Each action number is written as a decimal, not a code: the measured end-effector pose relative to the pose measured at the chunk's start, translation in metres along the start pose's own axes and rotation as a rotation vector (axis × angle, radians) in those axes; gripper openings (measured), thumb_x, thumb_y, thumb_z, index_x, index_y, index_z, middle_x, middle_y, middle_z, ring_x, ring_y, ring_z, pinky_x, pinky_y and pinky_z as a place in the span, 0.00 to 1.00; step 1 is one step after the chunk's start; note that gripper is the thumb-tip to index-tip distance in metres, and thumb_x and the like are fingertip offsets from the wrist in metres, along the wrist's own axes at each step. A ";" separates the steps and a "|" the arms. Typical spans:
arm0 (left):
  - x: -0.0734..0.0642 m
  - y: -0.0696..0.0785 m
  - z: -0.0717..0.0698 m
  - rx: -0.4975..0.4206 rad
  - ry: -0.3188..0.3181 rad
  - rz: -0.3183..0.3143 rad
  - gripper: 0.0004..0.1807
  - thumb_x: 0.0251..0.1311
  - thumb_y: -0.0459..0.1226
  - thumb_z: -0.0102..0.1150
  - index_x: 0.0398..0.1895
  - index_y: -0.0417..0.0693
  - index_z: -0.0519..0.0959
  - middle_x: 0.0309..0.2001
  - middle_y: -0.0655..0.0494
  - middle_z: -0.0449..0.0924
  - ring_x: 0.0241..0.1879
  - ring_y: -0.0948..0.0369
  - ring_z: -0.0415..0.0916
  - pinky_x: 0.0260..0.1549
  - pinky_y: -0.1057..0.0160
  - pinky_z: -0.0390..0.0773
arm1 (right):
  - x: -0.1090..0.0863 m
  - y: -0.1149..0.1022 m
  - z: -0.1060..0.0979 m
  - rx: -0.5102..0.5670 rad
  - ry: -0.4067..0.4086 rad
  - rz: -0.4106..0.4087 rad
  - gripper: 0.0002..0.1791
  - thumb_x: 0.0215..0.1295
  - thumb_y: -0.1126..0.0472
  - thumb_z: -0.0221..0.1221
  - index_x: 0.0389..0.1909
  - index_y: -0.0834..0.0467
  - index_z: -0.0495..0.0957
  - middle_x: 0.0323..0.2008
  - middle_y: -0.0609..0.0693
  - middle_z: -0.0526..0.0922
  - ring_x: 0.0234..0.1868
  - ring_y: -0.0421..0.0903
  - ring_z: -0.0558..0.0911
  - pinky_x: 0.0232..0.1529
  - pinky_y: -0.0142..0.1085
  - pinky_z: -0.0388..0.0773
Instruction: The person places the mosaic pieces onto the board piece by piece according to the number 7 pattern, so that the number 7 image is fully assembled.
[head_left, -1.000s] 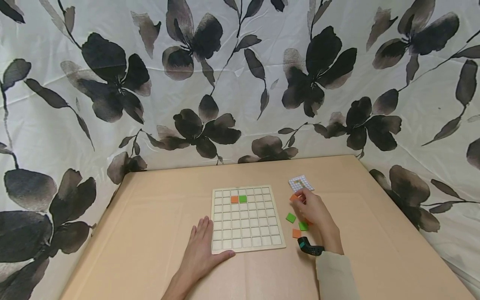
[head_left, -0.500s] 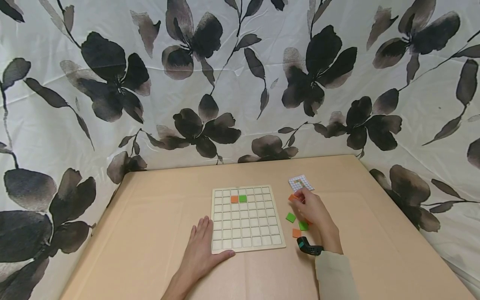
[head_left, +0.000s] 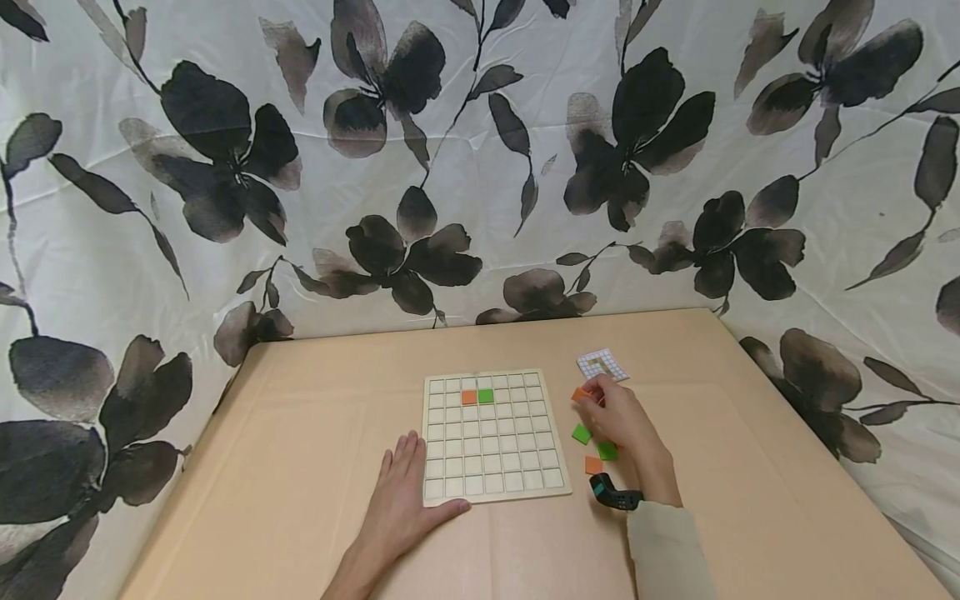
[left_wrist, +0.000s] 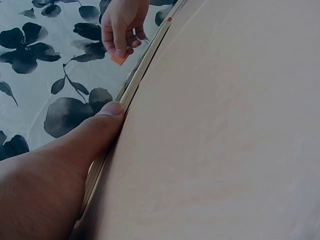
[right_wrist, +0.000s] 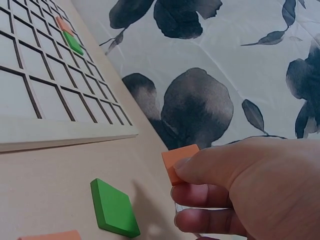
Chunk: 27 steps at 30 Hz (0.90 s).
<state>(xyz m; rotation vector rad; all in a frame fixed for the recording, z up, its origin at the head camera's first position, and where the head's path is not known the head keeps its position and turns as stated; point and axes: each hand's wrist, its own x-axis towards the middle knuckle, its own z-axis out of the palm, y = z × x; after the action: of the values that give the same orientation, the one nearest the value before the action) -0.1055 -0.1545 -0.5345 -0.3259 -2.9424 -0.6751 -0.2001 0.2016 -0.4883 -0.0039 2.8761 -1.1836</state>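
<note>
My right hand (head_left: 626, 417) pinches an orange square tile (right_wrist: 172, 161) between thumb and fingers, raised above the table right of the grid board (head_left: 492, 460). My left hand (head_left: 401, 504) lies along the board's left side, fingers extended, its thumb (left_wrist: 112, 112) touching the front edge. In the board's second row sit an orange tile (head_left: 469, 397) and a green tile (head_left: 486, 396), side by side. Beneath and beside my right hand lie a loose green tile (head_left: 581, 433), another green tile (head_left: 607, 452) and a loose orange tile (head_left: 593, 465).
A small card (head_left: 602, 363) printed with a coloured grid lies beyond my right hand, partly covered by it. A black band (head_left: 615, 493) circles my right wrist. The tan tabletop (head_left: 262, 467) ends at a flower-patterned cloth (head_left: 525, 192) behind.
My right hand has shifted slightly left with the orange tile, moving it a little toward the board. My left hand and the board stay in place.
</note>
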 end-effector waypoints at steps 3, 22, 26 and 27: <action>0.000 0.000 0.000 0.000 0.000 0.000 0.69 0.44 0.77 0.57 0.75 0.31 0.58 0.78 0.35 0.53 0.79 0.42 0.48 0.79 0.42 0.48 | 0.000 0.000 0.001 -0.006 -0.002 -0.007 0.14 0.71 0.60 0.57 0.53 0.60 0.74 0.39 0.54 0.80 0.36 0.47 0.75 0.32 0.33 0.75; 0.000 0.001 -0.002 -0.003 -0.007 -0.003 0.69 0.44 0.77 0.58 0.75 0.30 0.57 0.78 0.36 0.53 0.79 0.42 0.48 0.79 0.42 0.48 | 0.000 -0.006 0.005 -0.005 -0.016 0.007 0.13 0.71 0.59 0.57 0.53 0.59 0.74 0.37 0.53 0.79 0.34 0.46 0.75 0.33 0.32 0.75; 0.000 0.001 -0.002 0.002 -0.009 -0.004 0.69 0.44 0.77 0.58 0.75 0.30 0.57 0.78 0.36 0.53 0.79 0.42 0.48 0.79 0.42 0.48 | -0.001 -0.009 0.004 0.008 -0.021 0.012 0.13 0.71 0.59 0.58 0.53 0.59 0.75 0.37 0.53 0.79 0.33 0.47 0.75 0.30 0.32 0.75; 0.001 0.001 -0.001 0.004 -0.008 -0.004 0.69 0.44 0.77 0.57 0.75 0.30 0.57 0.78 0.36 0.53 0.79 0.42 0.48 0.79 0.42 0.48 | -0.001 -0.009 0.004 0.013 -0.023 0.015 0.13 0.71 0.59 0.58 0.53 0.59 0.75 0.37 0.54 0.79 0.33 0.47 0.75 0.30 0.32 0.75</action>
<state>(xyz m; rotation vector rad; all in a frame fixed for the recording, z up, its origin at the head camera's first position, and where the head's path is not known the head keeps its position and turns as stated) -0.1056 -0.1540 -0.5326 -0.3241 -2.9526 -0.6699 -0.1992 0.1920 -0.4848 0.0040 2.8441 -1.1918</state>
